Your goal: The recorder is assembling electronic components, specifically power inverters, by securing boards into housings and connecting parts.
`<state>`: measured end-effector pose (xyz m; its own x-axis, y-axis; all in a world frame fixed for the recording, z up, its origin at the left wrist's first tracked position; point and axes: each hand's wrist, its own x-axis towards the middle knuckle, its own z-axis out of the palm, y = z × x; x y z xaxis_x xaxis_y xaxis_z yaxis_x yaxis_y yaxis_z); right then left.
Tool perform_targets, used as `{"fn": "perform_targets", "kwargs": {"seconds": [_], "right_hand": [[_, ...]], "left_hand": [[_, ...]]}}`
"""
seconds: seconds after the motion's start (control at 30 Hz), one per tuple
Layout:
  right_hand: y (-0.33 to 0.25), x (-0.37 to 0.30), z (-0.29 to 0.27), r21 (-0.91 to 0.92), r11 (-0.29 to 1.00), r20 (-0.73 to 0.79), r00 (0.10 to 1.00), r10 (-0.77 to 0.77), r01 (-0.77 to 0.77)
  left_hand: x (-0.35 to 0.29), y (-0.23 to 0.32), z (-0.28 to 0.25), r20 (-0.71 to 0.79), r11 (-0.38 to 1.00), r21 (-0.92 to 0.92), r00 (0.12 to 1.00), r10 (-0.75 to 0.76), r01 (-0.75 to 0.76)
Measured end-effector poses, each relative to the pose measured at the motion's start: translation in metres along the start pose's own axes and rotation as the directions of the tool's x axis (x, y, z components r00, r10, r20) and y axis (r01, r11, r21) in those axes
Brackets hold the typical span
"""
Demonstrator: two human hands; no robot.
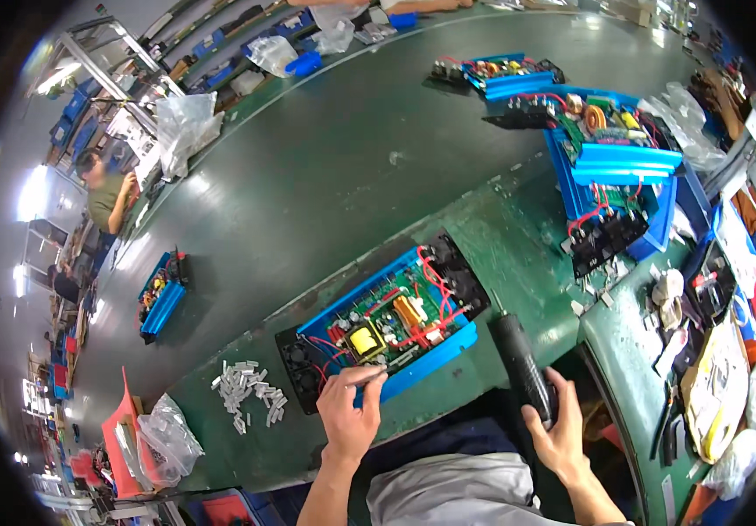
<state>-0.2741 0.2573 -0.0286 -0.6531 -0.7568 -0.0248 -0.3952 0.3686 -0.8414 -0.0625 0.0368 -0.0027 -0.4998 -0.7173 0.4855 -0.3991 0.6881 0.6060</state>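
In front of me lies an open blue metal housing (pixel 435 358) with a green circuit board (pixel 400 307) inside and black end plates, one with fans. Over its near edge, my left hand (pixel 350 416) is closed in a pinch; whatever is between the fingertips is too small to make out. Wires in red run from the board to the right end plate (pixel 461 272). My right hand (pixel 562 430) grips a black electric screwdriver (pixel 523 364), its thin bit pointing away from me, just right of the housing and apart from it.
A pile of small pale tubes (pixel 249 390) lies left of the housing. Similar blue units (pixel 628 162) are stacked at the right, and another unit (pixel 163 296) sits far left. A plastic bag (pixel 170 434) is at the lower left. Tools and bags crowd the right side.
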Motion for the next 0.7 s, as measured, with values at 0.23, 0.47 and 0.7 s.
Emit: {"fn": "perform_targets", "kwargs": {"seconds": [0.23, 0.47, 0.7], "right_hand": [[0.018, -0.046, 0.017, 0.402, 0.722, 0.544, 0.782, 0.306, -0.562], [0.008, -0.057, 0.039, 0.274, 0.874, 0.584, 0.791, 0.179, -0.401], [0.006, -0.062, 0.041, 0.338, 0.917, 0.484, 0.875, 0.027, -0.215]], "left_hand": [[-0.001, -0.003, 0.003, 0.003, 0.998, 0.047, 0.999, 0.04, -0.04], [-0.005, -0.006, 0.012, -0.027, 0.991, 0.106, 0.997, -0.074, 0.077], [-0.013, -0.007, 0.009, -0.042, 0.991, 0.069, 0.993, -0.112, 0.115]]}}
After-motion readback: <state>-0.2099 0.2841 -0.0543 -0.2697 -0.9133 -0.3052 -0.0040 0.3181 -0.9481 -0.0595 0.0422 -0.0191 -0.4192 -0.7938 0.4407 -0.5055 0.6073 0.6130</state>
